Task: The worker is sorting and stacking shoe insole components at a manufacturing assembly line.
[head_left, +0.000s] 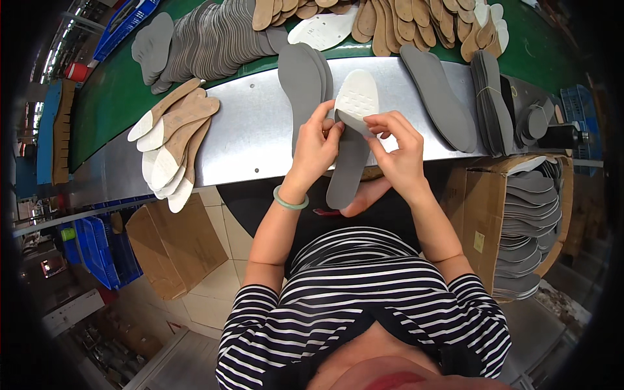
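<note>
Between my hands is a grey insole (348,170), its lower end hanging past the table's near edge. At its upper end is a white dimpled insole piece (359,88), and a grey edge folds over the lower part of the white. My left hand (316,144) pinches the grey insole's left edge between thumb and fingers. My right hand (401,151) is closed at the right edge, thumb and index finger where grey meets white. Just beyond my left hand lie a few stacked grey insoles (299,75). A single larger grey insole (442,101) lies right of my right hand.
Brown-and-white insole pieces (175,136) fan out on the metal tabletop (237,140) at left. A long grey insole stack (214,39) and brown pieces (396,23) cover the green surface behind. A bundle (492,104) stands right, above a cardboard box (478,214) of grey insoles.
</note>
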Available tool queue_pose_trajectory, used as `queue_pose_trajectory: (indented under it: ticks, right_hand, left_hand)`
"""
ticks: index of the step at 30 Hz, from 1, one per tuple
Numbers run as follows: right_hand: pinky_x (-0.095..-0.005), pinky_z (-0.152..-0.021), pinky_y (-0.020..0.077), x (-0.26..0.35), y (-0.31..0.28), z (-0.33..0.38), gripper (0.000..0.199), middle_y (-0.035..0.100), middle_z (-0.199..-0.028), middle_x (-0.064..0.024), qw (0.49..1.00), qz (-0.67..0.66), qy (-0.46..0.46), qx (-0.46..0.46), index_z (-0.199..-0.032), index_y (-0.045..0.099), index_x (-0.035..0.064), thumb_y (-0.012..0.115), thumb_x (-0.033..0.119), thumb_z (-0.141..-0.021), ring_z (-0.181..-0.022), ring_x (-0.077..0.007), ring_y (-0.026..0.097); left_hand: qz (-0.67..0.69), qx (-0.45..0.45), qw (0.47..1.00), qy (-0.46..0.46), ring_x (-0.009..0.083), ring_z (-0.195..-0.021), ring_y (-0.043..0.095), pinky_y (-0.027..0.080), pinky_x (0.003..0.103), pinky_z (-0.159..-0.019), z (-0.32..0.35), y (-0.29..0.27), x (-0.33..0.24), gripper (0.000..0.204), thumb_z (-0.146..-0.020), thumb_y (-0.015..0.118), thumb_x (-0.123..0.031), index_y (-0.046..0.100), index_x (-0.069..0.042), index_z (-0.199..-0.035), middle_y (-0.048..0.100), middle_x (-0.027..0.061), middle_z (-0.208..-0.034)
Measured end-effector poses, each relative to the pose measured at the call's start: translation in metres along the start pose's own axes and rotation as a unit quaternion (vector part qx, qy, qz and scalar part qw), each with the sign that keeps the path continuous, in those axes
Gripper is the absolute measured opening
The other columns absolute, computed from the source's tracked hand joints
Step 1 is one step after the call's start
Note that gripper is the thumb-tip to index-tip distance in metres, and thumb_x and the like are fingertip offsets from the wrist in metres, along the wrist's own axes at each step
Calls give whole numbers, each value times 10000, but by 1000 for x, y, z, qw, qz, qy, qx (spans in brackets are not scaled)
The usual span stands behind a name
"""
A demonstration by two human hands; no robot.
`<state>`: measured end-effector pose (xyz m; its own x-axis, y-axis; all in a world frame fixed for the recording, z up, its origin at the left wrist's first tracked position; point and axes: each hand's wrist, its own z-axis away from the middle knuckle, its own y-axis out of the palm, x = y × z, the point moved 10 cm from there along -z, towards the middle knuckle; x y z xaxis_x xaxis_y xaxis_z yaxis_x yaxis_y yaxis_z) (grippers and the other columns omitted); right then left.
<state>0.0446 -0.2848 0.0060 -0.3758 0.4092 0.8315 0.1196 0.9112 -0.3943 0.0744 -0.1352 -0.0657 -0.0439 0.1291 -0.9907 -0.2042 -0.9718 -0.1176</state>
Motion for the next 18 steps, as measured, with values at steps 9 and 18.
queue_pose_trajectory:
  ticks: [9,18]
  right_hand:
    - [-215,-659,463,-36,-10,-28,163,581,-987,-59,1000,11,-5,-22,-823,658,-5,782,-31,-720,-777,-92,569]
    - [-189,-430,385,-86,6,-26,189,604,-626,-16,944,-252,202,72,-1023,625,1,692,119,-891,-503,-60,538]
  left_hand:
    - [175,33,983,-33,63,-558,524,431,216,-486,8,-5,9,386,-949,561,-29,493,37,-1323,585,8,-705]
    - [165,106,979,-64,70,-547,508,427,222,-486,10,10,17,426,-940,554,-8,478,34,-1357,560,-3,-692]
